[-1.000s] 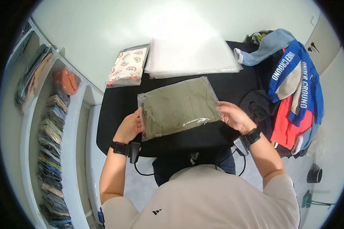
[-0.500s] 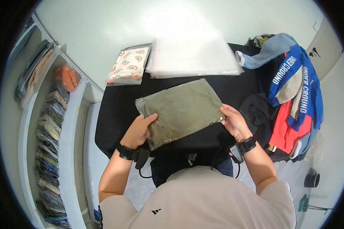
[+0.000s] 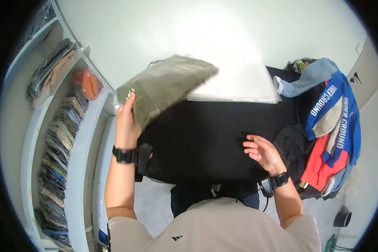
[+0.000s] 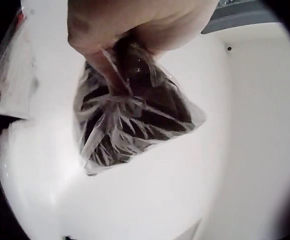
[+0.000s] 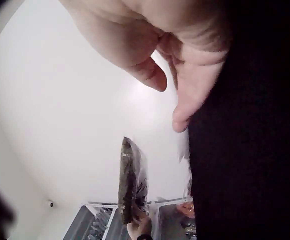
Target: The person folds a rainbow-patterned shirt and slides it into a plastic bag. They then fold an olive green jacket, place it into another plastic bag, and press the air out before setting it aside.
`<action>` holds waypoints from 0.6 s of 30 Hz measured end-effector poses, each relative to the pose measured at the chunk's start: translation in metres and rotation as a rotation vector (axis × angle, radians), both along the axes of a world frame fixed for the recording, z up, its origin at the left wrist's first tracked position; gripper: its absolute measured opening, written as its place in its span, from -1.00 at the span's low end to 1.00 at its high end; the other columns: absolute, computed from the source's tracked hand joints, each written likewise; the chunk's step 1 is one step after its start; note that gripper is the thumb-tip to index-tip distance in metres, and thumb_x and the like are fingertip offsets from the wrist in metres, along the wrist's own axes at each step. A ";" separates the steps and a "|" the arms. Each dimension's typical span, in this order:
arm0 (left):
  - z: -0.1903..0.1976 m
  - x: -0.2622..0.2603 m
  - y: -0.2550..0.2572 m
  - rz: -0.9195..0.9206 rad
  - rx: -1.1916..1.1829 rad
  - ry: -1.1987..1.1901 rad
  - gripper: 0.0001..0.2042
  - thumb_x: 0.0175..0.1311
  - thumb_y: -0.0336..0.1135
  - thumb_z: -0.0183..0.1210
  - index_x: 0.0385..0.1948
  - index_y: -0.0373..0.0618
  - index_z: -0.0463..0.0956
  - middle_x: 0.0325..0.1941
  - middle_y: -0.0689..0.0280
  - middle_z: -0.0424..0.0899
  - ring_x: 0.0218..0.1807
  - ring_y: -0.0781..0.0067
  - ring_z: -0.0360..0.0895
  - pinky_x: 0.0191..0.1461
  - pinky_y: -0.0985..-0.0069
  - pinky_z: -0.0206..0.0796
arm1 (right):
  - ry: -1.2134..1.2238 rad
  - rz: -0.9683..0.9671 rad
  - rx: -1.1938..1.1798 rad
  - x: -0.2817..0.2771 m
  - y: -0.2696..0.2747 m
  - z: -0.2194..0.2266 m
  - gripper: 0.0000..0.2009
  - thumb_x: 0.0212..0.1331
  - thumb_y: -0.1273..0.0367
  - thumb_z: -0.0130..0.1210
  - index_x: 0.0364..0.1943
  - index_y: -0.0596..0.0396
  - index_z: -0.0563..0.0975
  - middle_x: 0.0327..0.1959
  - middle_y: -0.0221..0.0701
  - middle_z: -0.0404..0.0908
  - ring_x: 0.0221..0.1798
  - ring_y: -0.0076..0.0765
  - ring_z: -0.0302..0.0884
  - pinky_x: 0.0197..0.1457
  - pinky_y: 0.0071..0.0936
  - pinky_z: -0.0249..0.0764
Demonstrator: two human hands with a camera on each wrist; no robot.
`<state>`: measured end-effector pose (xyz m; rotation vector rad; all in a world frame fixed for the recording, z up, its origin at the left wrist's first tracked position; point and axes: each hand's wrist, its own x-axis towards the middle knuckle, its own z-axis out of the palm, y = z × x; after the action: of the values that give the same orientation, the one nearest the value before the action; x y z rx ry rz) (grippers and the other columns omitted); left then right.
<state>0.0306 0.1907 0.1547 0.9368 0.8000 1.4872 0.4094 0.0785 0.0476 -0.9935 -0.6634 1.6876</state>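
An olive garment folded in a clear plastic bag (image 3: 168, 86) is held up off the table at the upper left. My left hand (image 3: 128, 119) grips it by its near left edge, thumb on top. In the left wrist view the bag's wrinkled underside (image 4: 135, 125) hangs from the pinching fingers. My right hand (image 3: 264, 155) is apart from the bag, above the table's right part, its fingers loosely bent and holding nothing. From the right wrist the bag (image 5: 127, 182) appears edge-on in the distance.
On the black table (image 3: 214, 138), a stack of clear plastic bags (image 3: 235, 86) lies at the back. Clothes, including a blue sweatshirt (image 3: 340, 117) and a red garment (image 3: 323, 172), are heaped on the right. A white shelf (image 3: 82, 138) with bagged clothes stands at the left.
The bagged garment has risen and moved left and away from me in my left hand, now overlapping the rainbow-print packet. My right hand has let go of it.
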 end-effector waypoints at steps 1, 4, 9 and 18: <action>-0.006 -0.005 0.023 0.026 0.029 -0.047 -0.66 0.34 -0.22 0.02 -0.01 -0.32 0.41 -0.01 0.17 0.55 0.01 0.34 0.51 0.05 0.40 0.36 | 0.040 -0.020 -0.001 0.001 0.000 -0.007 -0.71 0.36 0.35 -0.15 0.03 0.27 0.40 -0.15 -0.10 0.61 -0.20 -0.27 0.65 -0.17 -0.51 0.62; -0.048 -0.021 0.109 0.049 0.097 -0.185 -0.70 0.33 -0.31 0.04 0.03 -0.22 0.37 0.03 0.16 0.53 0.02 0.31 0.51 0.08 0.42 0.35 | 0.106 -0.024 0.035 0.007 -0.002 -0.011 -0.74 0.36 0.43 -0.19 -0.01 0.33 0.40 -0.20 -0.06 0.61 -0.19 -0.23 0.65 -0.11 -0.47 0.61; -0.164 -0.036 0.198 0.391 0.146 0.909 -0.67 0.31 -0.31 0.06 0.01 -0.31 0.34 -0.03 0.14 0.53 -0.03 0.21 0.50 0.03 0.42 0.33 | 0.113 -0.012 0.039 0.006 -0.003 -0.013 -0.78 0.33 0.43 -0.14 -0.11 0.31 0.46 -0.24 -0.10 0.62 -0.24 -0.26 0.65 -0.14 -0.50 0.61; -0.150 -0.013 0.189 0.172 -0.243 -0.142 -0.56 0.25 -0.14 0.17 0.02 -0.25 0.29 0.08 0.13 0.43 0.07 0.22 0.42 0.02 0.23 0.30 | 0.110 0.030 -0.020 0.010 0.002 -0.015 -0.77 0.31 0.40 -0.07 -0.08 0.28 0.45 -0.24 -0.11 0.61 -0.20 -0.23 0.64 -0.08 -0.44 0.58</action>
<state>0.0176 0.3797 0.0048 0.5866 0.9510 1.5439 0.4192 0.0806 0.0324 -0.9012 -0.5924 1.7643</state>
